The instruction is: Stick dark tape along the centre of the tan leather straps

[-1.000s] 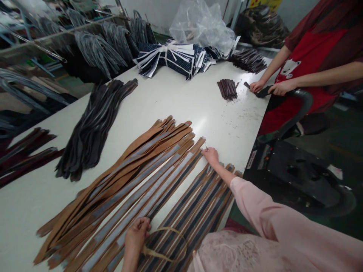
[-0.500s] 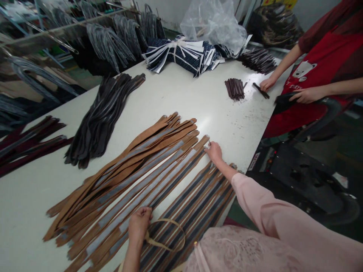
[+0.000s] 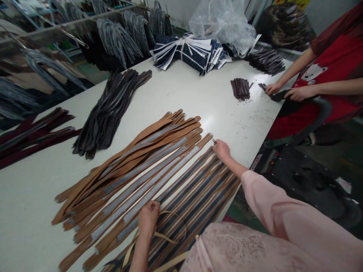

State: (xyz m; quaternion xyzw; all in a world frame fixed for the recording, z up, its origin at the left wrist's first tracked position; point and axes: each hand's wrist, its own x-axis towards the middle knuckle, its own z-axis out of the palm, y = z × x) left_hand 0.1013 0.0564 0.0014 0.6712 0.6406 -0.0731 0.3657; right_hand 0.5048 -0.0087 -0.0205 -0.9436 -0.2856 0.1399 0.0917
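Note:
A long brown strap with a dark centre band (image 3: pixel 185 173) stretches between my hands, just above or on the table. My left hand (image 3: pixel 149 217) is closed in a pinch at its near part, and a loop of narrow beige tape (image 3: pixel 185 226) hangs beside these fingers. At the strap's far end my right hand (image 3: pixel 222 151) is closed; a small pointed metal tool (image 3: pixel 214 141), whose kind I cannot make out, sticks out from its fingertips. Several similar dark-banded straps (image 3: pixel 198 198) lie in a row nearer my body. Brown straps with grey bands (image 3: pixel 150 192) lie to the left.
Dark straps (image 3: pixel 109 113) and maroon straps (image 3: pixel 36 134) lie farther left. Bundled navy fabric (image 3: pixel 190 56) sits at the back. A co-worker's hands (image 3: pixel 300 92) hold dark pieces at right, near a stack of short dark strips (image 3: pixel 240 89). A black machine (image 3: pixel 306 177) stands beside the table.
The strap between my hands has moved away from the grey-banded straps, towards the row nearer my body. The co-worker's hands have come closer together. The view has shifted slightly.

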